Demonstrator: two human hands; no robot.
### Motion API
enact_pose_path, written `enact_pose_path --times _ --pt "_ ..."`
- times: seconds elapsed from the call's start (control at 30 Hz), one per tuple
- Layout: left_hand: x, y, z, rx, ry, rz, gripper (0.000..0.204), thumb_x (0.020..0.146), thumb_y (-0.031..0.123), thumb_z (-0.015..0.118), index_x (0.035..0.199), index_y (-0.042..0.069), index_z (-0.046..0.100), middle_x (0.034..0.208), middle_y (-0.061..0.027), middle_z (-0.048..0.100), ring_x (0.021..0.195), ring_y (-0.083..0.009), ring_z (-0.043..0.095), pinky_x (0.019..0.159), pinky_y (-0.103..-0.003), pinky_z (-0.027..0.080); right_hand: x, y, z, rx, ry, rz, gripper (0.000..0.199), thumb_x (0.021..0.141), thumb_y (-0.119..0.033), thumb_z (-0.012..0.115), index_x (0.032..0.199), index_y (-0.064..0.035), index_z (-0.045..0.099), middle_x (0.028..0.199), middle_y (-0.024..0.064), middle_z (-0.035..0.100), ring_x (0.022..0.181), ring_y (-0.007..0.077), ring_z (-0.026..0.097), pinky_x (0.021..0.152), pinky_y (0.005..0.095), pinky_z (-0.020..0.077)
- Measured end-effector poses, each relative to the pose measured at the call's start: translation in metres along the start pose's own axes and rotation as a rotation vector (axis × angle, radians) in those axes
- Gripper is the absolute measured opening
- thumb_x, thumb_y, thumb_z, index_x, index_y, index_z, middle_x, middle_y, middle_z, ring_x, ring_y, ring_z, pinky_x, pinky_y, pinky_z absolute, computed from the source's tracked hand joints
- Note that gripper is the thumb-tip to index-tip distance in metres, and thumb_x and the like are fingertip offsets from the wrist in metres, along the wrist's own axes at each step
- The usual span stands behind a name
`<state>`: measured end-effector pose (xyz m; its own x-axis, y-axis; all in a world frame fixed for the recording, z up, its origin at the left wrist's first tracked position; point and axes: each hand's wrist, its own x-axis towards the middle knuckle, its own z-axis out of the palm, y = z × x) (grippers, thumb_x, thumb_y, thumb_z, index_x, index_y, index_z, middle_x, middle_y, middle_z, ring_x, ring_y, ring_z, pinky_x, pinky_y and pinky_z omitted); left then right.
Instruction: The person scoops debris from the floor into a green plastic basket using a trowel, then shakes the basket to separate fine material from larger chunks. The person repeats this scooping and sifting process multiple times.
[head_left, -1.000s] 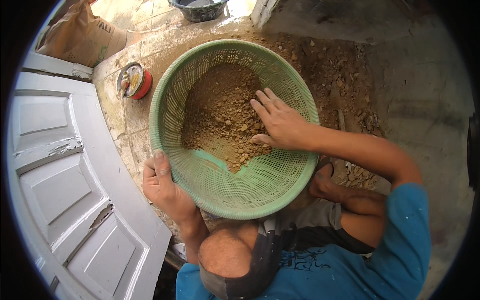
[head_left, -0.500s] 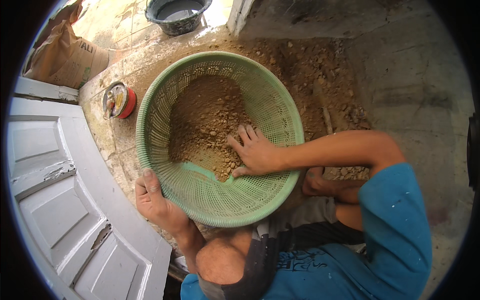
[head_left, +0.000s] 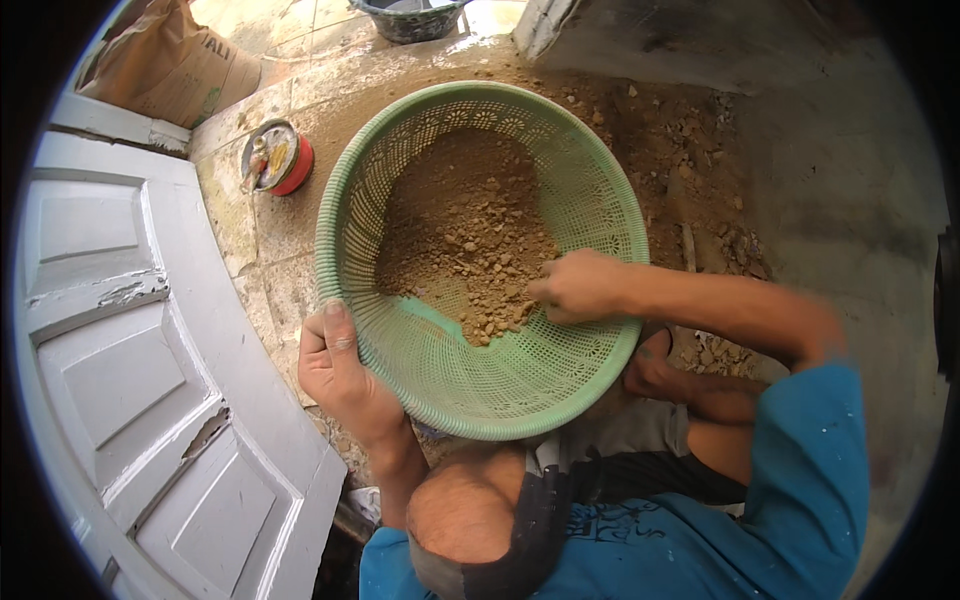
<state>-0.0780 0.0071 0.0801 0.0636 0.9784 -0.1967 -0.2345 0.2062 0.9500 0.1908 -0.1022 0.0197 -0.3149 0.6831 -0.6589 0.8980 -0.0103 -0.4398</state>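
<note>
A large round green plastic basket with mesh walls is tilted in front of me. Brown soil with small clods and stones covers much of its bottom, and a solid green patch of the bottom shows near the soil's lower edge. My left hand grips the rim at the lower left, thumb on top. Inside the basket, my right hand is curled at the right edge of the soil, its fingers bent in; whether it holds any soil is hidden.
A white panelled door stands close on my left. Beyond the basket are a red tin with things on top, a black bucket and a brown paper sack. Loose soil and rubble lie along the wall to the right.
My right hand has gone from spread fingers on the soil to a curled shape, slightly farther right. The left hand still grips the rim. The whole view has shifted a little.
</note>
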Motion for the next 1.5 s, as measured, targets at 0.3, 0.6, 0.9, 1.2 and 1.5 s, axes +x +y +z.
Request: enact_pose_path --times 0.3,0.6,0.9,1.2,1.5 --pt "0.002 -0.005 -0.008 0.041 -0.003 -0.026 0.029 0.111 0.018 0.063 0.085 0.006 0.058 0.076 -0.0026 0.066 0.064 -0.0052 0.053 0.059 -0.022 0.043 -0.127 0.133 -0.107 0.21 0.662 0.689 0.048 0.1 -0.047 0.071 0.122 -0.0043 0.071 0.104 0.0182 0.074 0.089 0.0262 0.071 0.086 0.0422 0.0571" --pt "0.013 -0.005 -0.029 0.122 0.034 -0.083 0.03 0.112 0.024 0.062 0.088 0.007 0.059 0.078 0.0037 0.058 0.069 -0.0033 0.047 0.062 -0.022 0.039 -0.055 0.056 -0.005 0.933 0.893 0.608 0.084 0.112 -0.068 0.037 0.134 0.0077 0.067 0.121 0.021 0.073 0.111 0.029 0.07 0.105 0.0435 0.0527" --pt "0.032 -0.004 -0.027 0.128 0.078 0.145 0.033 0.115 0.023 0.054 0.088 0.004 0.058 0.079 0.0041 0.055 0.071 -0.0049 0.045 0.063 -0.025 0.039 -0.075 0.011 -0.066 0.987 1.443 0.316 0.059 0.116 -0.049 0.048 0.116 0.004 0.074 0.087 0.0079 0.069 0.074 0.0157 0.062 0.072 0.0348 0.0528" --pt "0.034 0.001 -0.01 -0.077 0.043 0.406 0.036 0.115 0.026 0.053 0.084 0.008 0.053 0.075 0.0024 0.057 0.067 -0.0043 0.05 0.058 -0.023 0.041 -0.067 0.025 -0.063 0.793 1.59 0.32 0.058 0.115 -0.048 0.05 0.088 -0.0001 0.069 0.068 -0.0021 0.049 0.062 0.0083 0.039 0.059 0.0328 0.037" --pt "0.036 -0.014 -0.017 0.133 0.042 0.138 0.036 0.116 0.027 0.051 0.094 0.001 0.063 0.086 -0.0054 0.07 0.073 -0.0103 0.062 0.067 -0.027 0.053 -0.071 0.018 -0.082 0.883 1.329 0.517 0.054 0.116 -0.04 0.051 0.086 0.0002 0.069 0.067 -0.0016 0.051 0.06 0.0075 0.043 0.057 0.0308 0.0377"
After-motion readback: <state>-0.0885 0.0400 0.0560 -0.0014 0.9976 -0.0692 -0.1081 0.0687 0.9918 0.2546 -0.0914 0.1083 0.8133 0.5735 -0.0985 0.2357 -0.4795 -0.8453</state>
